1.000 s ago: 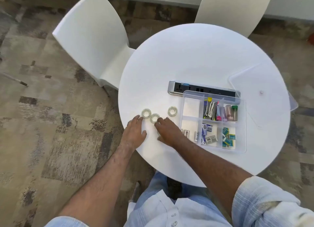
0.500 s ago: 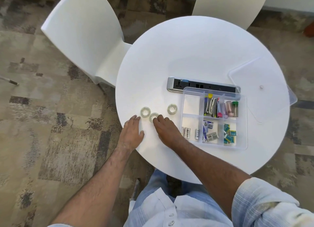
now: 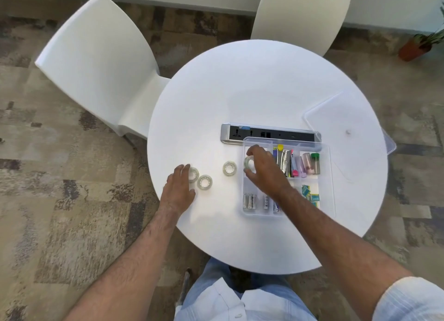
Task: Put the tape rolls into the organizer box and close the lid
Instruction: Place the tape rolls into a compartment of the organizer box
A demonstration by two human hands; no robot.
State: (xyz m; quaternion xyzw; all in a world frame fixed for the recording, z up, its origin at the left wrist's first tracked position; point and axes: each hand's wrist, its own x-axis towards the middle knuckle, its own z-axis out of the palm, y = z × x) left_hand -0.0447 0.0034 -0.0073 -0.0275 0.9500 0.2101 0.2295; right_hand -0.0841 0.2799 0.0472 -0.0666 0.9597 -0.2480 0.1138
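The clear organizer box (image 3: pixel 326 183) stands open on the round white table (image 3: pixel 252 85), holding batteries, clips and small items. My right hand (image 3: pixel 263 169) grips a clear tape roll (image 3: pixel 249 163) over the box's far left compartment. Three more rolls lie on the table left of the box: one (image 3: pixel 230 168) close to it, one (image 3: pixel 204 182) further left, and one (image 3: pixel 194 174) partly under the fingertips of my left hand (image 3: pixel 179 191), which lies flat with fingers apart. The clear lid (image 3: pixel 348 118) rests on the table at the right, overhanging the edge.
A grey power strip (image 3: pixel 254 134) lies just behind the box. Two white chairs stand at the table, one at the far left (image 3: pixel 96 63) and one at the back (image 3: pixel 300 13). A potted plant (image 3: pixel 414 48) sits on the carpet at the far right.
My right hand has lifted a tape roll from the table and carried it right, over the box. My left hand has slid forward onto the leftmost roll.
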